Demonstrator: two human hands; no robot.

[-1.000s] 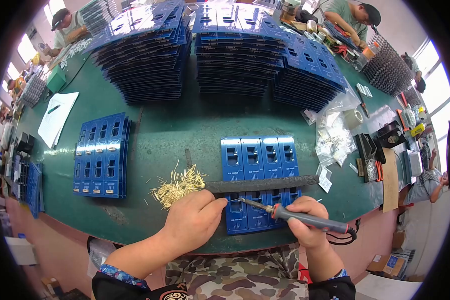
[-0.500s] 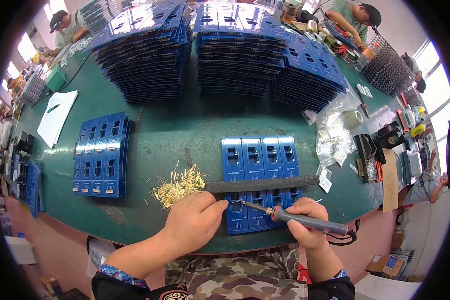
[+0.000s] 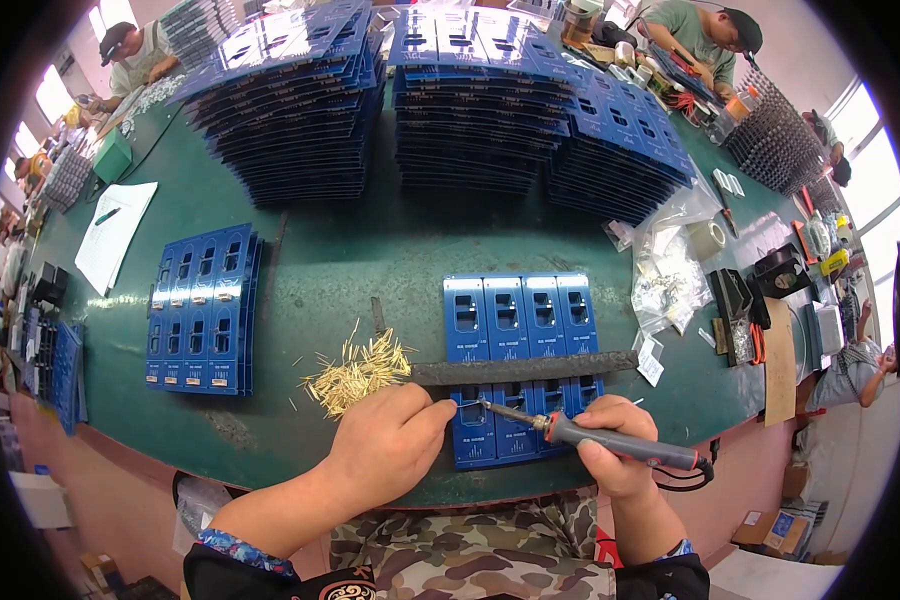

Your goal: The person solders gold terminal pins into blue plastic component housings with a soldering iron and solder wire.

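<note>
A blue circuit board panel (image 3: 518, 338) with rows of rectangular cut-outs lies in front of me. A dark, rough bar (image 3: 530, 369) rests across its middle. My right hand (image 3: 618, 450) is wrapped around the grey handle of a soldering iron (image 3: 625, 442), whose tip points left over the panel's lower row. Closed in a pinch, my left hand (image 3: 390, 440) holds a thin silvery wire (image 3: 469, 403) that reaches toward the iron's tip. Whether wire and tip touch is too small to tell. Beside the left hand lies a heap of thin gold-coloured pins (image 3: 360, 372).
Tall stacks of blue panels (image 3: 290, 120) stand along the back. A smaller pile of panels (image 3: 202, 310) lies at left, near white paper (image 3: 116, 235) with a pen. At right are a plastic bag of small parts (image 3: 673, 275) and tools. Other people (image 3: 705, 45) work farther off.
Hands, soldering iron and panel look unmoved. At the far right, the co-worker's head and arms have shifted slightly.
</note>
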